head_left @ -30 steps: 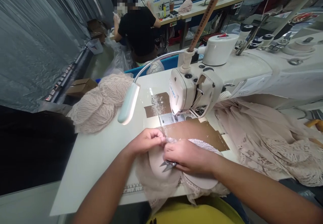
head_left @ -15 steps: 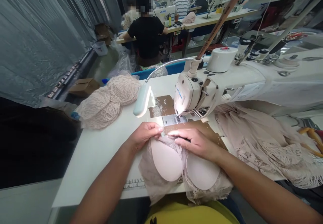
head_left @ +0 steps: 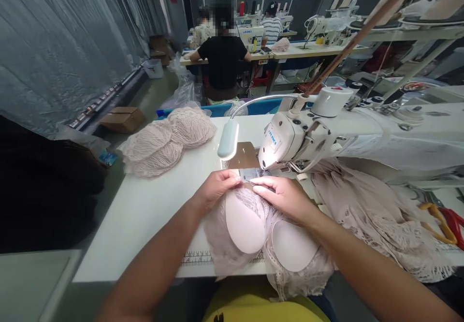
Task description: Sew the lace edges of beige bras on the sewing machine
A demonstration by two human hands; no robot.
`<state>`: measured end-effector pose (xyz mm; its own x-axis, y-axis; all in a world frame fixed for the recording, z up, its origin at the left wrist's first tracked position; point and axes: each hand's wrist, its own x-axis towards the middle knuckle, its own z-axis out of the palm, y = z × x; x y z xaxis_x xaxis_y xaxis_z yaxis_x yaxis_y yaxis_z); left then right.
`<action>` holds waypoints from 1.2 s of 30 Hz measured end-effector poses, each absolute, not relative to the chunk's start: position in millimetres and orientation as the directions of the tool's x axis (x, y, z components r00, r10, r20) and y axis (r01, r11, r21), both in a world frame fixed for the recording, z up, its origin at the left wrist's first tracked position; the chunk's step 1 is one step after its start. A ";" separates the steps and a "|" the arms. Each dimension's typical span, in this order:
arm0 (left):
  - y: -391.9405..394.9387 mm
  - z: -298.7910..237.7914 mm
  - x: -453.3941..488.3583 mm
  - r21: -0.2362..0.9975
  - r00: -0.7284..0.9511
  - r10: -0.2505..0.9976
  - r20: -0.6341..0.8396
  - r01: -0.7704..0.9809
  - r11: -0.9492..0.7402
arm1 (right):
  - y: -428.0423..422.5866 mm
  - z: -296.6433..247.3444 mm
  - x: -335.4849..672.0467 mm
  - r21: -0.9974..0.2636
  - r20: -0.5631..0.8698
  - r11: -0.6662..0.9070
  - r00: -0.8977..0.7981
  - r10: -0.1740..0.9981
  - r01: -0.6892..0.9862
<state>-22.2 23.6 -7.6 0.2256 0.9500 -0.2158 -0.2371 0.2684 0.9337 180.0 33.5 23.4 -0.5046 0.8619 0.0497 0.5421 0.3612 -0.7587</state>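
A pale pink lace bra piece (head_left: 266,237) with two smooth padded cups lies at the front of the white table (head_left: 145,211). My left hand (head_left: 214,190) pinches its top edge at the left. My right hand (head_left: 284,196) presses that same edge with closed fingers, just in front of the needle plate (head_left: 253,174) of the white sewing machine (head_left: 308,136). Both hands meet right under the machine head.
A pile of pink lace cups (head_left: 168,138) sits at the table's far left. A gooseneck lamp (head_left: 228,139) hangs over the work. More lace fabric (head_left: 377,215) is heaped at the right. Other people sew at tables behind. A cardboard box (head_left: 123,119) lies on the floor.
Both hands slid the bra piece forward toward the needle. The small scissors seen in my right hand a second ago no longer show. The view has tilted upward.
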 end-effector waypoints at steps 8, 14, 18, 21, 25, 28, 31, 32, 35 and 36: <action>26.2 -15.6 -23.9 0.903 0.208 0.954 -0.215 -0.330 0.275 | 33.7 13.6 152.6 -0.731 0.120 0.484 -0.608 0.785 0.481; 28.0 -2.9 -38.7 0.940 0.241 0.933 -0.267 -0.146 0.307 | 36.3 2.3 171.4 -0.651 0.138 0.505 -0.567 0.812 0.566; 27.4 -4.1 -59.5 0.932 0.355 0.878 -0.320 0.283 0.225 | 44.1 -6.8 216.2 -0.320 0.088 0.466 -0.464 0.882 0.825; 24.2 -6.1 -59.0 0.892 0.452 0.834 -0.317 0.440 0.100 | 47.1 -10.3 238.1 -0.103 0.157 0.483 -0.465 0.871 0.869; 22.3 -4.9 -31.8 0.892 0.451 0.864 -0.225 0.452 -0.003 | 40.4 -4.4 234.9 -0.299 0.319 0.725 -0.651 0.689 0.620; 26.6 -5.1 -13.1 0.906 0.464 0.873 -0.147 0.417 -0.069 | 36.8 -2.8 222.5 -0.339 0.263 0.839 -0.814 0.519 0.425; 36.9 -6.7 -8.7 0.870 0.479 0.863 -0.159 0.481 -0.106 | 37.5 -10.1 216.8 -0.279 0.147 0.842 -0.846 0.512 0.461; 41.4 -7.0 -9.6 0.840 0.474 0.865 -0.162 0.527 -0.132 | 37.9 -13.4 216.8 -0.261 0.130 0.835 -0.840 0.527 0.484; 55.7 -6.1 -12.0 0.735 0.444 0.885 -0.137 0.645 -0.210 | 37.4 -21.2 219.4 -0.257 0.148 0.818 -0.816 0.559 0.514; 59.6 -4.6 -11.7 0.707 0.434 0.892 -0.125 0.670 -0.227 | 36.8 -22.8 220.2 -0.266 0.162 0.813 -0.807 0.568 0.519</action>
